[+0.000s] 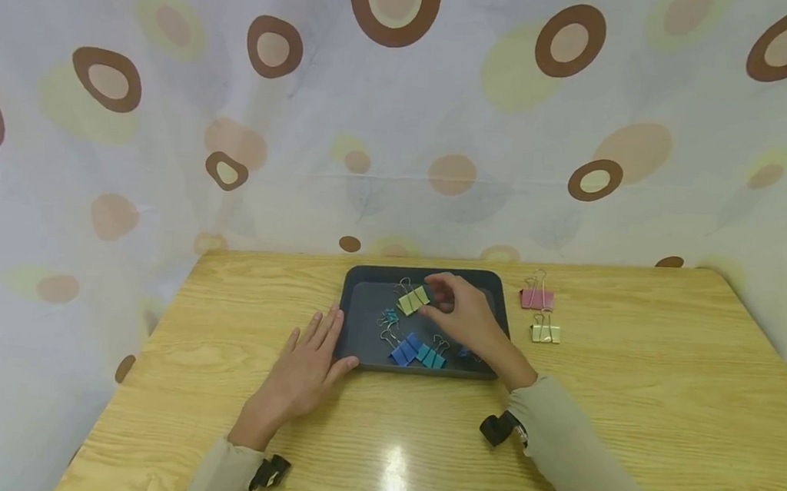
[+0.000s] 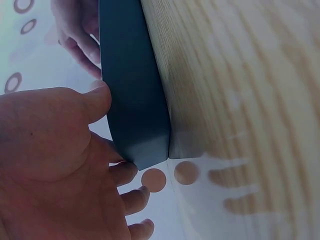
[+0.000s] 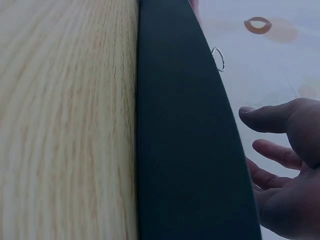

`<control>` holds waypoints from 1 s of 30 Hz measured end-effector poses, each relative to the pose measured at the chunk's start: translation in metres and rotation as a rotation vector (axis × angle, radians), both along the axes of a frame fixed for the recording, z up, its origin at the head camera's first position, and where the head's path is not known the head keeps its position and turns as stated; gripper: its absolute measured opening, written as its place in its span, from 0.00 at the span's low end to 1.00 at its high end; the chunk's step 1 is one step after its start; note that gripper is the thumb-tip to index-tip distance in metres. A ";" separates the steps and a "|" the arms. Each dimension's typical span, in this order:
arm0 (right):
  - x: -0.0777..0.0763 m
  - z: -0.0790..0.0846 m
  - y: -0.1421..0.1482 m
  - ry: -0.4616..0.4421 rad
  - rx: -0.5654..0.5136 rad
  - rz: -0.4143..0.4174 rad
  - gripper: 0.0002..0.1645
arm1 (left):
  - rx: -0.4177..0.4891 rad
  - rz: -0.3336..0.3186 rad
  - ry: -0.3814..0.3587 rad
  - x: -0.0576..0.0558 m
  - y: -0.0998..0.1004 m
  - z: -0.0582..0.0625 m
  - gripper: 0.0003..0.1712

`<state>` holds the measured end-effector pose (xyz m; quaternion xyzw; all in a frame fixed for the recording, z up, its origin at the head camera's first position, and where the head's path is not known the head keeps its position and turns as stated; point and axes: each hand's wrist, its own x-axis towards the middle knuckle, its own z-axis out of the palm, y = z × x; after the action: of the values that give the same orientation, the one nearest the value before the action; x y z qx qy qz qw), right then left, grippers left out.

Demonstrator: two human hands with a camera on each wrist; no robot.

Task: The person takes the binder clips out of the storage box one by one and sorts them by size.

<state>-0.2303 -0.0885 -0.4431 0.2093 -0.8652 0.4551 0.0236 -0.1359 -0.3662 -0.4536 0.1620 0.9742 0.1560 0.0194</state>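
A dark shallow tray (image 1: 368,297) lies on the table. My left hand (image 1: 303,369) touches its left side with fairly straight fingers, the thumb by the front corner; in the left wrist view the thumb meets the tray wall (image 2: 132,90). Over the tray, my right hand (image 1: 464,313) is beside a yellow binder clip (image 1: 413,300), thumb and fingers apart; the right wrist view shows nothing between them. Nearer the front of the tray are a blue binder clip (image 1: 405,350), a teal binder clip (image 1: 432,356) and small teal clips (image 1: 389,317). Another blue clip (image 1: 466,352) is partly hidden by the right wrist.
Right of the tray, a pink binder clip (image 1: 536,299) stands behind a pale yellow binder clip (image 1: 545,334) on the wooden table (image 1: 632,388). A patterned curtain (image 1: 403,123) hangs along the table's back edge. Each wrist wears a small black device.
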 end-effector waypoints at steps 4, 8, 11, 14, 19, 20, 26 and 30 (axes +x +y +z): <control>-0.010 -0.002 -0.007 -0.031 0.052 -0.004 0.32 | -0.005 -0.006 -0.002 -0.001 0.000 0.001 0.45; -0.018 -0.005 -0.013 -0.051 0.099 -0.003 0.34 | -0.009 -0.002 -0.007 -0.001 0.000 0.001 0.45; -0.023 -0.007 -0.016 -0.063 0.132 -0.001 0.35 | -0.009 0.001 -0.009 0.000 0.000 0.001 0.45; -0.026 -0.009 -0.018 -0.083 0.151 -0.003 0.34 | -0.003 0.002 -0.012 0.000 0.000 0.002 0.45; -0.028 -0.014 -0.021 -0.101 0.159 -0.002 0.29 | 0.000 0.002 -0.011 0.001 0.001 0.002 0.45; -0.029 -0.015 -0.021 -0.102 0.164 -0.003 0.28 | 0.000 0.001 -0.011 0.000 0.001 0.002 0.45; -0.029 -0.016 -0.023 -0.087 0.199 -0.004 0.22 | -0.002 0.006 -0.013 -0.001 0.001 0.001 0.45; -0.030 -0.016 -0.023 -0.096 0.198 0.022 0.17 | -0.002 0.011 -0.014 -0.001 0.001 0.001 0.45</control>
<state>-0.2606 -0.1119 -0.4587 0.1981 -0.9037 0.3772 -0.0436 -0.1371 -0.3651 -0.4528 0.1554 0.9751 0.1564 0.0253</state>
